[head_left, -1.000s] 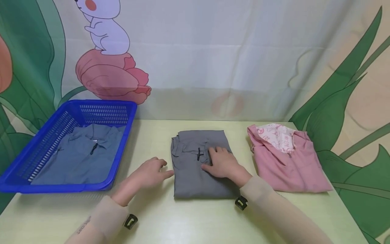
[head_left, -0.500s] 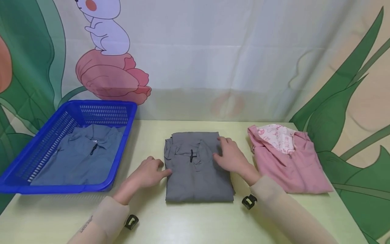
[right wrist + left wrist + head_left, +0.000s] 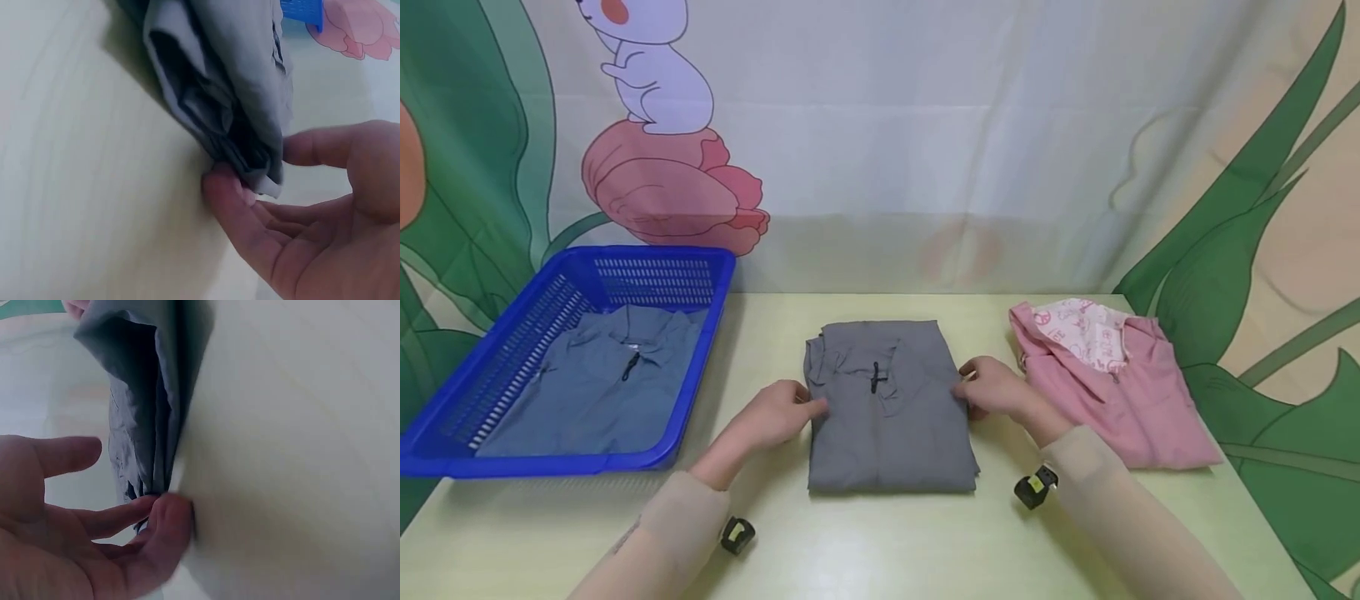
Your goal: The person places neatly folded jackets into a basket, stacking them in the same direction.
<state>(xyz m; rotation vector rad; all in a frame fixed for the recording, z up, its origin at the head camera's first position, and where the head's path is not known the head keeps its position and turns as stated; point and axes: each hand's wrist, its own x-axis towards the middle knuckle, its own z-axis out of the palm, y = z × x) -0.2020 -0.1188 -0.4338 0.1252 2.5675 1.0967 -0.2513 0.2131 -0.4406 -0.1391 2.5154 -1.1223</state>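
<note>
A folded grey jacket [image 3: 887, 433] with a collar and black zip pull lies flat mid-table. At its left edge, my left hand [image 3: 775, 412] has its thumb over the cloth in the head view. The left wrist view shows that thumb [image 3: 69, 455] apart from the folded layers, while the fingers [image 3: 165, 528] touch the lower edge at the tabletop. My right hand [image 3: 996, 387] pinches the jacket's right edge. In the right wrist view its thumb [image 3: 315, 147] meets the upper layer and its fingertips [image 3: 225, 184] reach under the bottom layer.
A blue plastic basket [image 3: 700, 383] at the left holds a folded blue-grey jacket [image 3: 602, 400]. On the right lies a folded pink jacket [image 3: 1120, 417] with a printed lining. A printed curtain [image 3: 880, 167] hangs behind the pale table [image 3: 880, 542].
The grey jacket first shifted a little left. My right hand moved off its top to the right edge and now pinches it there. The left hand's thumb came slightly further over the left edge.
</note>
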